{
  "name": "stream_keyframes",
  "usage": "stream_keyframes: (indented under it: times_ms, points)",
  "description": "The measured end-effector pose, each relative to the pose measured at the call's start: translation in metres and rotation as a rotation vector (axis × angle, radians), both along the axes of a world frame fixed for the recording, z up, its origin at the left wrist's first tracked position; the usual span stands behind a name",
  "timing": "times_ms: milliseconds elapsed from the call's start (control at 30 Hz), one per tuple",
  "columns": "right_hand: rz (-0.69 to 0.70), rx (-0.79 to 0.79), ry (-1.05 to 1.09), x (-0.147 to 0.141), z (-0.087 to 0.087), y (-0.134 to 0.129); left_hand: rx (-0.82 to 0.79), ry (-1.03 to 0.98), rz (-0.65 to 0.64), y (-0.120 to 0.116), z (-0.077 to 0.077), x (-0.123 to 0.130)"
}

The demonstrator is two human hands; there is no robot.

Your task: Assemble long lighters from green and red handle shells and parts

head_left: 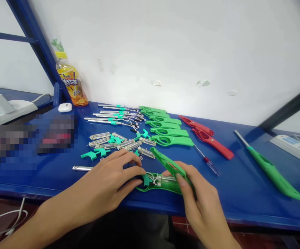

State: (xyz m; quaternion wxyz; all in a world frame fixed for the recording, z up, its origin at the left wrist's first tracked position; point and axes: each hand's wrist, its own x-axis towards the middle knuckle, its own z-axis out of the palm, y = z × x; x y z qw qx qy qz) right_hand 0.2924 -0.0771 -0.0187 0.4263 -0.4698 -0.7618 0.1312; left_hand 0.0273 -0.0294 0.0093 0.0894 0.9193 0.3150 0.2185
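Note:
Near the front edge lies an open lower half of a green lighter casing (172, 187), with a clear fuel tank and white wires inside. A metal tube (81, 168) sticks out past its left end. My left hand (110, 183) is closed, thumb and fingers pinching the teal trigger (146, 180) at the casing. My right hand (199, 193) grips the other green casing half (165, 160), tilted above the lower one. Just behind lie several clear fuel tanks (100, 141) and loose teal triggers (89, 155).
Several metal tubes with wires (105, 114) and green casing halves (173, 141) lie farther back. To the right are red casing pieces (217, 147), a screwdriver (212, 166) and a whole green lighter (271, 171). A drink bottle (72, 83), white case (65, 107) and power strip (295, 148) stand around.

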Motion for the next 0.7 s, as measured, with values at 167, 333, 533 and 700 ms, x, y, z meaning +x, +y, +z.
stream_keyframes:
  times_ms: [167,333,533,700]
  points:
    - [0.083,-0.044,-0.065,0.000,0.004,-0.001,0.072,-0.027,0.008,0.003,-0.001,0.000]
    - [0.004,0.031,-0.013,-0.003,0.003,-0.001,0.079,-0.004,0.040,0.005,0.003,-0.007]
    - [-0.054,0.045,0.020,-0.003,0.001,-0.002,0.034,0.018,0.028,0.008,0.001,-0.010]
    - [-0.014,0.031,-0.013,-0.002,0.003,-0.003,0.018,0.006,0.027,0.008,-0.002,-0.010]
